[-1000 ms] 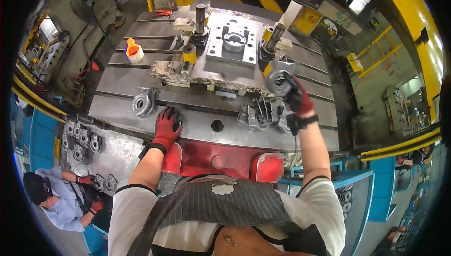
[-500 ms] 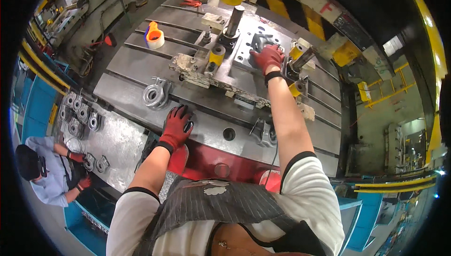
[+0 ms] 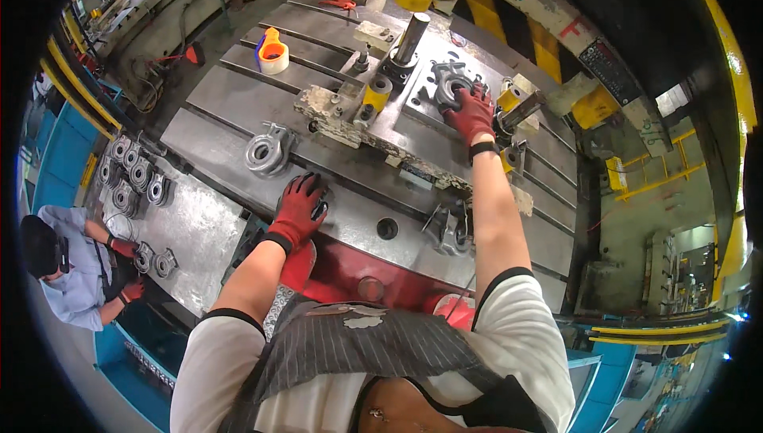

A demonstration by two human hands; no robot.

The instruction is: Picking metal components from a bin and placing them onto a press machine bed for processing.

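Observation:
My right hand (image 3: 472,114), in a red glove with dark fingertips, holds the near right edge of a ring-shaped metal bracket (image 3: 453,83). That bracket lies on a pale steel plate with holes (image 3: 425,107), between two upright posts. At the near edge of the slotted metal table (image 3: 211,119), my left hand (image 3: 299,209), gloved alike, rests with its fingers stretched out and holds nothing. Beyond it on the table is another ring-shaped bracket (image 3: 267,151). A further metal bracket (image 3: 455,232) sits near the front edge, below my right forearm.
Around the plate stand a thick steel post (image 3: 410,40), yellow-marked blocks (image 3: 375,98) and a worn metal bar (image 3: 338,119). An orange-and-white tape dispenser (image 3: 273,52) and red-handled pliers (image 3: 338,2) lie farther back. At left, a co-worker (image 3: 71,258) handles brackets beside a side table (image 3: 195,234).
The bracket under my right hand has turned so its ring faces up. My right hand has shifted slightly toward me on it; my left hand keeps its place on the table edge.

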